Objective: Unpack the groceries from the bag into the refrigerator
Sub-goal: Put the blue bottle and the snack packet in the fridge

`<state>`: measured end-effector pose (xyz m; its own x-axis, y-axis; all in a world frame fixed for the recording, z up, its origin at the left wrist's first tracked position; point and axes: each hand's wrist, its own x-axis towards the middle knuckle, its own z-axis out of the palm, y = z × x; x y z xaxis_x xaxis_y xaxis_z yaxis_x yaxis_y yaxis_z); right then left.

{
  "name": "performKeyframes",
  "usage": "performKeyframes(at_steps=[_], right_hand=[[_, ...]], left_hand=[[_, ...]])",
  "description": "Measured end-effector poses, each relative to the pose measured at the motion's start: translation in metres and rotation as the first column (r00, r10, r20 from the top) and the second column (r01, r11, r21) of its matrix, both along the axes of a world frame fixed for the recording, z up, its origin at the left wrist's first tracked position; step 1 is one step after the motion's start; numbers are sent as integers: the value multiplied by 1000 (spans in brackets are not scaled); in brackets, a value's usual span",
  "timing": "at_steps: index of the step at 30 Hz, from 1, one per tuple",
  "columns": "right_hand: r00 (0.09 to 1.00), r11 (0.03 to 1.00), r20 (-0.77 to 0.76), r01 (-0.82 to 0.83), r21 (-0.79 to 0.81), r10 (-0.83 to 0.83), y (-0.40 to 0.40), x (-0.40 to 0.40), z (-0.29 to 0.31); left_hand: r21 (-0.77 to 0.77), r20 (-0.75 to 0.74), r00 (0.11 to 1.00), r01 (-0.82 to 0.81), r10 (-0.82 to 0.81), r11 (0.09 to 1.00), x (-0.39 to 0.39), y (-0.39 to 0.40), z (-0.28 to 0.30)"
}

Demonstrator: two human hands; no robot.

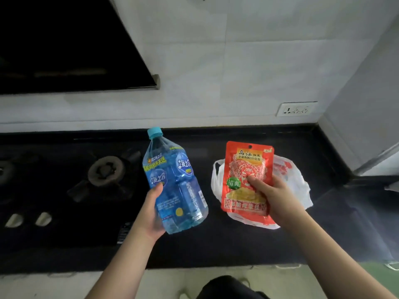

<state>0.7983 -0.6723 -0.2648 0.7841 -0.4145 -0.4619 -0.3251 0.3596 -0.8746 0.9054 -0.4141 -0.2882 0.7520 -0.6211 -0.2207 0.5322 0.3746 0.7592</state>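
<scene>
My left hand (151, 210) grips a blue drink bottle (174, 182) with a light blue cap, held tilted above the black counter. My right hand (274, 195) holds a red snack pouch (246, 169) upright, thumb on its front. Behind and under the pouch lies a white plastic bag (300, 184) with red print, slumped flat on the counter (237, 244). What is left in the bag cannot be seen. A grey appliance side, probably the refrigerator (367, 117), rises at the right edge.
A black gas hob with a burner (106, 170) and two knobs (28, 219) fills the left of the counter. A dark range hood (64, 44) hangs above it. A wall socket (296, 108) sits on the white tiled wall.
</scene>
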Motion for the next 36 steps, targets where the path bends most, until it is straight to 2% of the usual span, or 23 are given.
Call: performKeyframes(at_steps=[4, 8, 13, 19, 27, 32, 36], right_hand=[[999, 998, 35, 15, 55, -16, 48, 5, 1], [999, 997, 44, 27, 70, -30, 83, 7, 3], [996, 994, 4, -93, -52, 93, 107, 8, 1], [969, 963, -46, -246, -112, 242, 124, 13, -1], [899, 895, -9, -436, -97, 437, 127, 13, 0], [832, 831, 2, -554, -53, 555, 134, 8, -10], [729, 729, -1, -683, -39, 684, 153, 3, -16]], left_hand=[[-41, 10, 1000, -24, 25, 999, -3, 40, 7], [-11, -8, 993, -118, 118, 993, -3, 78, 5], [-4, 26, 980, -199, 199, 980, -12, 117, 7], [122, 18, 935, -353, 353, 928, -40, 139, 3], [183, -117, 799, -567, 590, 803, -103, 137, 12], [209, -75, 693, -692, 717, 691, -149, 141, 17], [201, -26, 642, -747, 766, 633, -187, 152, 18]])
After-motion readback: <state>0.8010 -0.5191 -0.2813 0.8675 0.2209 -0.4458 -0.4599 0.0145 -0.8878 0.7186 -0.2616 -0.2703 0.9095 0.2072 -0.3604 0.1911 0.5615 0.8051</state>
